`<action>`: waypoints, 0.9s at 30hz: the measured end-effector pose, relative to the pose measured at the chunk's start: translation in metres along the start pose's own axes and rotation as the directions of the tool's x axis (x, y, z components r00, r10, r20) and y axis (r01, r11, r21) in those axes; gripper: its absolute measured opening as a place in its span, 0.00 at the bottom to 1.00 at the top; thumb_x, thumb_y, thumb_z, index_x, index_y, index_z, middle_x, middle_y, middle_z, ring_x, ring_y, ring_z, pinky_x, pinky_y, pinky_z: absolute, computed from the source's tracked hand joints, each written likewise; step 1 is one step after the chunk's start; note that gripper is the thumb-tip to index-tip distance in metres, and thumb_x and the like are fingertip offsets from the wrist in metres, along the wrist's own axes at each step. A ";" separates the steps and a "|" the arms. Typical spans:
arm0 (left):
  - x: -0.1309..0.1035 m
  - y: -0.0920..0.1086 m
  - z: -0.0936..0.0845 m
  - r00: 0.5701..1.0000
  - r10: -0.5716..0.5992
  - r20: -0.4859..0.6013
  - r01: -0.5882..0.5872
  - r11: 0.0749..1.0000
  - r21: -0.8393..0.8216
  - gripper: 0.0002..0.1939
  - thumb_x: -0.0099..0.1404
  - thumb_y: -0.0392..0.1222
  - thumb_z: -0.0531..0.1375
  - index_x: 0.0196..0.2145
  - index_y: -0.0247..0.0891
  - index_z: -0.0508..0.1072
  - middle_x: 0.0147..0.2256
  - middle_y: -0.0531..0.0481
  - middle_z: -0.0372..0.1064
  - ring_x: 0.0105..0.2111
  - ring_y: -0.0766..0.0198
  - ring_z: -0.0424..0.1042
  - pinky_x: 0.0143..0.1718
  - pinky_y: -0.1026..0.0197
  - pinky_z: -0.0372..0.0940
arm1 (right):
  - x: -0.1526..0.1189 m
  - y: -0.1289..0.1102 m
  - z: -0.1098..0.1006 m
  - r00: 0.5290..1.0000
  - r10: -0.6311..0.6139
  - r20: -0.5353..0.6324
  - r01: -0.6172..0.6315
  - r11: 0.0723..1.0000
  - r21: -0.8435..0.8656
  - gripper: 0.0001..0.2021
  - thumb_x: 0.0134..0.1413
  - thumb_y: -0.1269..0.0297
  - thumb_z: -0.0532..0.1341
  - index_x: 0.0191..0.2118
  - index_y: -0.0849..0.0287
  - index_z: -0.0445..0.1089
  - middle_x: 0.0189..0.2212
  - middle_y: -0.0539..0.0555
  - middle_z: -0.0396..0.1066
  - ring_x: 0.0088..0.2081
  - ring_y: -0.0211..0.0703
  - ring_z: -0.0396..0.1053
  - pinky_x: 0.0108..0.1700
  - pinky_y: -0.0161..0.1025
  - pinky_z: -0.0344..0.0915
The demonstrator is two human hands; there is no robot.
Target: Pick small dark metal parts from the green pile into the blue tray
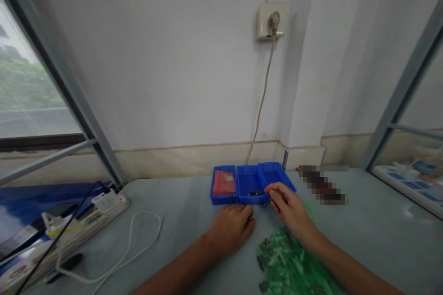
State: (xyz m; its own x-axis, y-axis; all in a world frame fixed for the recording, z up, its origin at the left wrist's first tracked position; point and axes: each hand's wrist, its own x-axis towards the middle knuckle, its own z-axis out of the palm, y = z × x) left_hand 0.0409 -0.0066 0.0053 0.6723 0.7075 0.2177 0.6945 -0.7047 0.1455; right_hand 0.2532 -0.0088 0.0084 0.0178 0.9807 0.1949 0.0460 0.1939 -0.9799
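Three blue bins stand side by side near the wall. The left bin (224,201) holds red plastic bags (221,183); small dark parts (255,192) lie in the middle bin (249,176); the right bin (275,173) is partly behind my right hand. Just in front of the bins, my left hand (232,227) is closed around small dark parts that show between thumb and fingers. My right hand (285,205) is pinched at the front of the right bin, and what it holds is too small to name. Below it lies a heap of green plastic bags (289,262).
A power strip (93,219) with plugs and a looped white cable (129,258) lie at the left. A cord hangs from the wall socket (272,20). Metal frame posts rise at both sides. A pixelated dark object (321,185) is at the right.
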 end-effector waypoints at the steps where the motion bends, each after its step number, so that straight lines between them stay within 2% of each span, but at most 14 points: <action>1: 0.000 0.000 0.000 1.000 -0.002 -0.002 0.002 1.000 0.000 0.04 0.75 0.42 0.55 0.43 0.40 0.66 0.40 0.48 0.74 0.40 0.55 0.74 0.42 0.57 0.66 | 0.000 0.001 0.000 1.000 -0.004 -0.002 0.004 1.000 0.003 0.15 0.63 0.47 0.60 0.42 0.54 0.72 0.20 0.44 0.58 0.21 0.38 0.57 0.21 0.33 0.51; 9: 0.000 -0.002 0.001 1.000 0.010 -0.001 -0.010 1.000 -0.011 0.04 0.75 0.42 0.55 0.43 0.40 0.66 0.40 0.47 0.74 0.40 0.56 0.74 0.43 0.57 0.66 | 0.002 0.003 -0.001 0.999 -0.026 -0.046 0.026 1.000 0.003 0.15 0.62 0.49 0.62 0.44 0.55 0.72 0.29 0.49 0.68 0.19 0.34 0.56 0.19 0.32 0.50; 20: 0.000 -0.003 0.004 1.000 0.006 -0.016 -0.006 1.000 -0.017 0.03 0.75 0.42 0.56 0.43 0.41 0.66 0.40 0.48 0.74 0.40 0.56 0.74 0.42 0.57 0.66 | 0.001 0.005 -0.003 0.997 -0.073 -0.037 0.070 0.995 -0.068 0.10 0.61 0.54 0.62 0.44 0.53 0.69 0.35 0.50 0.69 0.21 0.34 0.58 0.20 0.33 0.54; 27: 0.000 -0.001 -0.001 1.000 0.004 0.004 -0.004 1.000 -0.013 0.03 0.75 0.41 0.56 0.43 0.40 0.66 0.40 0.48 0.74 0.41 0.56 0.73 0.42 0.57 0.66 | 0.001 0.002 -0.005 0.995 -0.090 -0.041 0.085 0.990 -0.110 0.08 0.60 0.57 0.63 0.42 0.53 0.68 0.29 0.48 0.68 0.19 0.35 0.56 0.21 0.34 0.52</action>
State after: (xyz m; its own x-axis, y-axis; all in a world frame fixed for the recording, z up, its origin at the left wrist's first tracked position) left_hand 0.0398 -0.0063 0.0057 0.6763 0.7046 0.2149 0.6881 -0.7084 0.1574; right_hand 0.2579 -0.0076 0.0065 0.0546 0.9573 0.2840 0.1568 0.2726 -0.9493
